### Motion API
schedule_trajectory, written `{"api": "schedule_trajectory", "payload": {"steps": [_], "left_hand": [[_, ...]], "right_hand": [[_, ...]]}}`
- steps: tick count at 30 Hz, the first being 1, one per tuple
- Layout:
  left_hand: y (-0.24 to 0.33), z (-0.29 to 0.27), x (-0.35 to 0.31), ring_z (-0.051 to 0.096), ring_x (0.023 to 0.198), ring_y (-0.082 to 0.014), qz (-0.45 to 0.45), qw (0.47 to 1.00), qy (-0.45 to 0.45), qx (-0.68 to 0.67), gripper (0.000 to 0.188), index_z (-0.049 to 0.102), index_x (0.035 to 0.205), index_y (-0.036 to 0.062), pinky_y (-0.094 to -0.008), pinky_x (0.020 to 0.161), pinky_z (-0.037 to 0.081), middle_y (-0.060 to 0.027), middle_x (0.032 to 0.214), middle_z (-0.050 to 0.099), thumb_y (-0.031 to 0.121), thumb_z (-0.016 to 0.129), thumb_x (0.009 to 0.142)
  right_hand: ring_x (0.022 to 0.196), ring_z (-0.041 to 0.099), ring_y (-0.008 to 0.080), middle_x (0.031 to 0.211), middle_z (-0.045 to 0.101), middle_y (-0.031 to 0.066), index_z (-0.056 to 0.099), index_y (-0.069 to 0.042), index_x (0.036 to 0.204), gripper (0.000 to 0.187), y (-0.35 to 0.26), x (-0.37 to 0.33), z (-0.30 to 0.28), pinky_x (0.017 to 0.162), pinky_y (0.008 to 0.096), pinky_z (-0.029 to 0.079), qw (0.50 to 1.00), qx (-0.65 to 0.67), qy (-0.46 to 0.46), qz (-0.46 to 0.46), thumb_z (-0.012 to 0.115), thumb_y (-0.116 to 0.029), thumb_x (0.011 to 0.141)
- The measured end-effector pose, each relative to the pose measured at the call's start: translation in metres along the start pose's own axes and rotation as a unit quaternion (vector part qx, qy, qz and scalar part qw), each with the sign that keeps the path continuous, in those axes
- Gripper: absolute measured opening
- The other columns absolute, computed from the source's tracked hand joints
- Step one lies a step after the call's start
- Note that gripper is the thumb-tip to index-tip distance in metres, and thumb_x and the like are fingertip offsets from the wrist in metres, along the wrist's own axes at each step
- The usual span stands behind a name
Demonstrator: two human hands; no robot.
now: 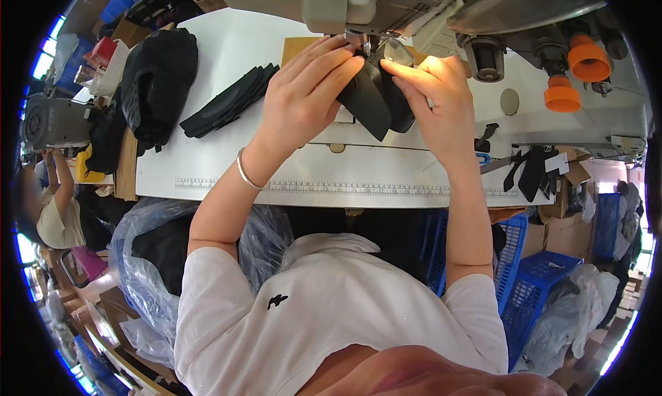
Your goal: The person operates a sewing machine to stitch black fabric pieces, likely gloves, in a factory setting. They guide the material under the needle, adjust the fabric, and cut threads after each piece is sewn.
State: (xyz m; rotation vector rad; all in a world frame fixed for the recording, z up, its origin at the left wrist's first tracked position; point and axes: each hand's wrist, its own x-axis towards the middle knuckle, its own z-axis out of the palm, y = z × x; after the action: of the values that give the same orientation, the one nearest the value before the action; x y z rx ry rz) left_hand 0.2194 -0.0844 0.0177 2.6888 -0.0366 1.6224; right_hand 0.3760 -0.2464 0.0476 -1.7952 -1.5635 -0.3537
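Both hands meet at the top centre of the frame: left hand (303,96) curled with fingers pressed onto the black fabric piece (376,99), right hand (438,99) pinching its other edge between thumb and fingers. That piece sits right under the sewing machine (414,6) head, on the white table (227,168). To the left lies a fanned stack of black cut pieces (231,103), and further left a black heap (162,78). Two orange cones (579,75) stand at upper right
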Motion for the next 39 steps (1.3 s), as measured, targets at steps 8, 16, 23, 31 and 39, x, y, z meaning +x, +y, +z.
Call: {"api": "schedule_trajectory", "payload": {"steps": [8, 16, 23, 31, 39], "left_hand": [[-0.015, -0.009, -0.001, 0.07, 0.112, -0.0351, 0.021, 0.997, -0.013, -0.071, 0.044, 0.078, 0.105, 0.0035, -0.0431, 0.096, 0.058, -0.0099, 0.116, 0.074, -0.002, 0.079, 0.062], [0.02, 0.004, -0.012, 0.061, 0.119, -0.0308, -0.023, 0.999, -0.006, 0.023, 0.05, 0.075, 0.112, 0.0135, -0.0475, 0.09, 0.051, -0.0035, 0.118, 0.067, 0.024, 0.086, 0.064], [0.052, 0.013, -0.009, 0.063, 0.117, -0.0253, -0.074, 0.989, 0.004, 0.124, 0.047, 0.077, 0.115, 0.0145, -0.0401, 0.088, 0.047, -0.0007, 0.122, 0.069, 0.028, 0.086, 0.071], [0.063, 0.018, -0.009, 0.063, 0.118, -0.024, -0.096, 0.982, 0.01, 0.162, 0.043, 0.077, 0.113, 0.0153, -0.0397, 0.088, 0.047, 0.0004, 0.123, 0.069, 0.032, 0.085, 0.075], [0.065, 0.026, -0.013, 0.062, 0.118, -0.0238, -0.097, 0.977, 0.036, 0.187, 0.041, 0.078, 0.113, 0.0162, -0.0391, 0.087, 0.046, 0.0015, 0.122, 0.07, 0.033, 0.085, 0.076]], "right_hand": [[0.122, 0.053, 0.0284, 0.126, 0.061, 0.0014, 0.077, -0.025, 0.119, 0.041, -0.012, -0.04, 0.028, 0.105, 0.0454, 0.042, 0.982, -0.147, 0.106, -0.05, 0.08, -0.018, 0.078], [0.106, 0.062, 0.0279, 0.114, 0.067, 0.002, 0.081, -0.025, 0.113, 0.037, 0.039, -0.016, 0.034, 0.086, 0.043, 0.05, 0.986, -0.099, 0.117, -0.071, 0.078, -0.02, 0.076], [0.083, 0.053, 0.0238, 0.101, 0.071, -0.0009, 0.08, -0.021, 0.114, 0.041, 0.058, -0.003, 0.025, 0.074, 0.0344, 0.047, 0.993, -0.033, 0.089, -0.071, 0.072, -0.003, 0.079], [0.098, 0.061, 0.0287, 0.107, 0.064, 0.0058, 0.079, -0.014, 0.106, 0.032, 0.067, 0.0, 0.022, 0.079, 0.04, 0.05, 0.997, 0.02, 0.054, -0.043, 0.076, -0.006, 0.075], [0.088, 0.061, 0.0246, 0.101, 0.069, 0.0019, 0.077, -0.015, 0.107, 0.033, 0.071, 0.005, 0.018, 0.077, 0.0364, 0.05, 0.997, 0.029, 0.037, -0.054, 0.074, -0.002, 0.077]]}}
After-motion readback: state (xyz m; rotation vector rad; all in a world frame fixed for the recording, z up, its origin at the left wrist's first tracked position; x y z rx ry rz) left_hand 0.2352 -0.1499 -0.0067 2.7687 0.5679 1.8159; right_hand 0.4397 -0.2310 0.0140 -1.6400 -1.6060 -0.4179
